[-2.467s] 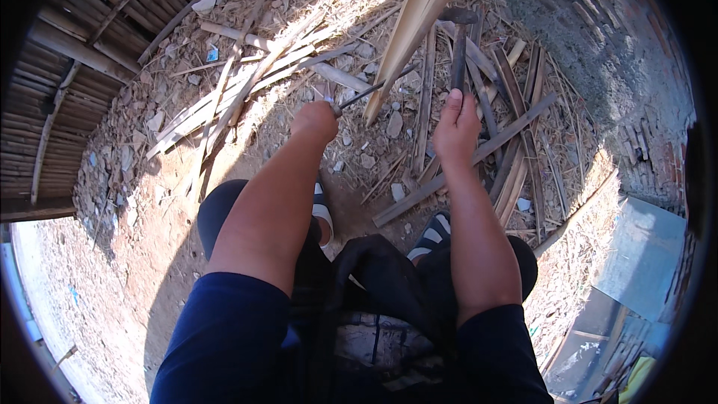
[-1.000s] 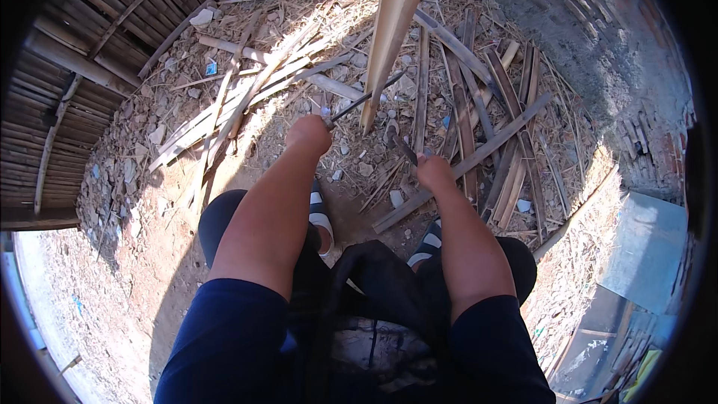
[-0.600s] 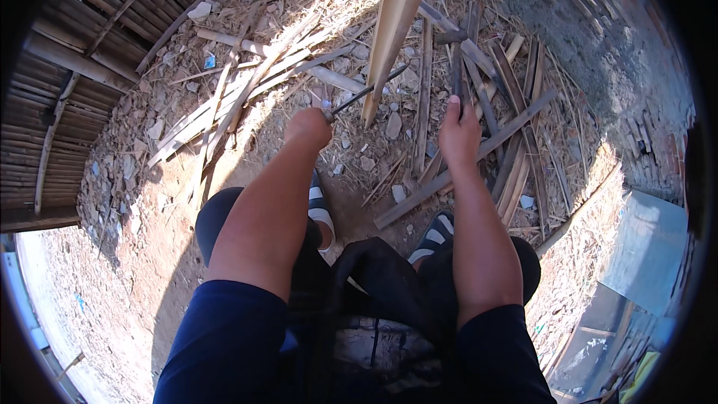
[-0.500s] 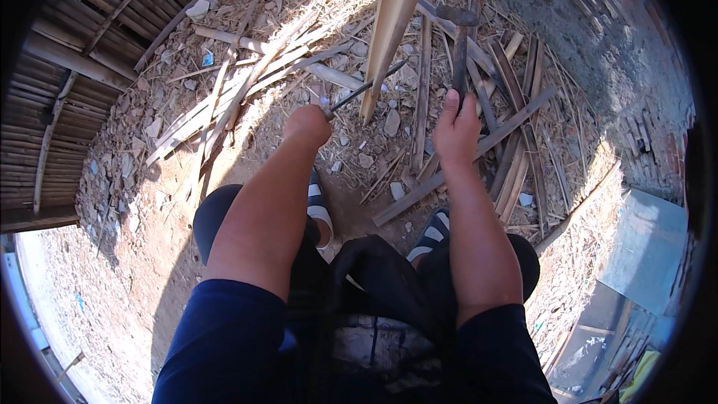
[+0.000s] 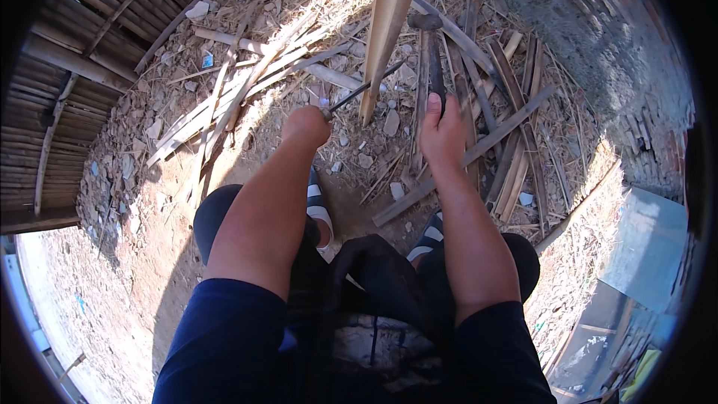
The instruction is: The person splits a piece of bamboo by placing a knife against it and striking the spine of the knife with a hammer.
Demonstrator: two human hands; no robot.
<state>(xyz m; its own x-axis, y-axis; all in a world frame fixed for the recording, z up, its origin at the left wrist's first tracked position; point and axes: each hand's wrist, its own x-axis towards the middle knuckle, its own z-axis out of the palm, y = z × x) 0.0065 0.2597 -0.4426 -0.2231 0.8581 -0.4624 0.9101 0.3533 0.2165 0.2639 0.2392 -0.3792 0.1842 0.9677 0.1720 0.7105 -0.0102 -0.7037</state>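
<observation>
A long pale pole (image 5: 389, 19), which looks like bamboo, rises from the ground in front of me toward the top edge. My left hand (image 5: 307, 126) is closed around the handle of a knife (image 5: 348, 99) with a narrow dark blade. That blade lies slanting across the lower part of the pole, its tip showing past the right side. In my right hand (image 5: 443, 131) is a hammer (image 5: 436, 67), gripped by its dark handle with the thumb along it. The hammer's head is raised just right of the pole, apart from both pole and knife.
Bamboo strips (image 5: 247, 86) lie heaped at the left, and dark wooden slats (image 5: 516, 131) are piled at the right. Straw and rubble litter the ground between my sandalled feet and beyond. A slatted wall (image 5: 90, 67) bounds the left, a brick wall (image 5: 621, 60) the right.
My right hand has moved left with the hammer, bringing its head closer to the pole. The pole has tilted slightly left at its top. My left hand and the knife have hardly moved.
</observation>
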